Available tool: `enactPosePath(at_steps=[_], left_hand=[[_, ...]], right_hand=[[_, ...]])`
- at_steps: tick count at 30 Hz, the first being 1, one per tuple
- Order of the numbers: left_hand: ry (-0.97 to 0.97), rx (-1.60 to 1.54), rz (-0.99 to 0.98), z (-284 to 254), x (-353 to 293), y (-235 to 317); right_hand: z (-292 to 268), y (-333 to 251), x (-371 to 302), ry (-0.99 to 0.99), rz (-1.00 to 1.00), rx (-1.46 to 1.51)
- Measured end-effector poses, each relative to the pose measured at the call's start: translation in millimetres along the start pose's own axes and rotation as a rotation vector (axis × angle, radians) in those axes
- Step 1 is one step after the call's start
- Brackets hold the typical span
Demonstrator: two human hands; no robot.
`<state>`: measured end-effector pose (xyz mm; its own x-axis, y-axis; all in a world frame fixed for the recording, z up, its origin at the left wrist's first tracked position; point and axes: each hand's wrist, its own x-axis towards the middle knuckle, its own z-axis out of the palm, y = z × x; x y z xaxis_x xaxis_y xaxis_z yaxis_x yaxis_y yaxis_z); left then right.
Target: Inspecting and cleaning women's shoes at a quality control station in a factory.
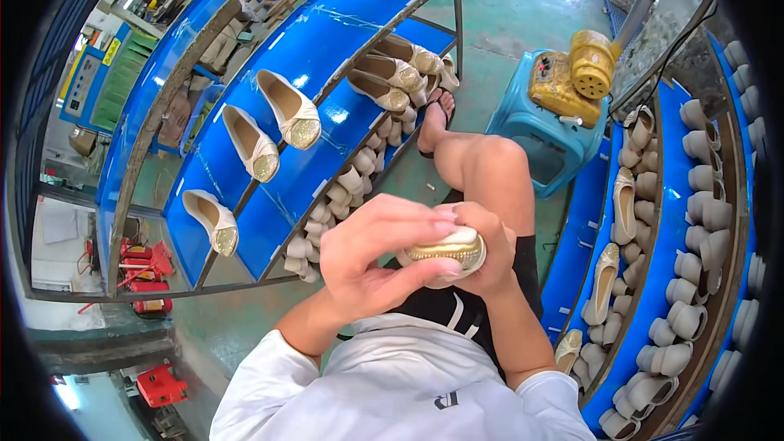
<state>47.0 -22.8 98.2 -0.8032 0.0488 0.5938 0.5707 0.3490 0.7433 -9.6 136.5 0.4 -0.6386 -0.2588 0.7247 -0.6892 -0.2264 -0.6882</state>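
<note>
Between my two hands, above my lap, is a cream flat shoe [447,252] with a gold glitter toe, its end turned up toward me. My left hand [377,255] pinches it, fingers across the top and thumb along the near side. Wrapped round its other side is my right hand [488,251], which covers much of the shoe. On the blue sloping shelf [322,28] to the left lie three similar flats, a far one [288,109], a middle one [251,144] and a near one [211,221].
More gold-toed flats [389,77] crowd the shelf's far end, above pale shoe lasts [339,192]. A yellow blower machine [563,82] with a metal nozzle sits on a blue plastic stool [535,143]. Right, curved blue racks [661,196] hold lasts and flats. Red equipment [161,384] stands lower left.
</note>
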Motion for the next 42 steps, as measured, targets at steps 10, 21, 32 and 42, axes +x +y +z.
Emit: enactPosePath(at_steps=[10,21,32,42], left_hand=[[0.021,0.102,0.172,12.5,-3.4,-11.8],[-0.077,0.175,0.033,8.4,-3.0,-4.3],[-0.087,0.109,-0.152,-2.1,-2.0,-1.5],[-0.053,0.203,0.063,-12.4,-9.5,2.3]], right_hand=[[-6.4,6.2,-5.8,-0.047,-0.005,0.061],[-9.4,7.3,-12.3,-0.077,0.038,0.039],[-22.6,-8.2,8.5,-0.087,0.049,-0.127],[-28.3,-42.8,26.4,-0.302,0.093,-0.343]])
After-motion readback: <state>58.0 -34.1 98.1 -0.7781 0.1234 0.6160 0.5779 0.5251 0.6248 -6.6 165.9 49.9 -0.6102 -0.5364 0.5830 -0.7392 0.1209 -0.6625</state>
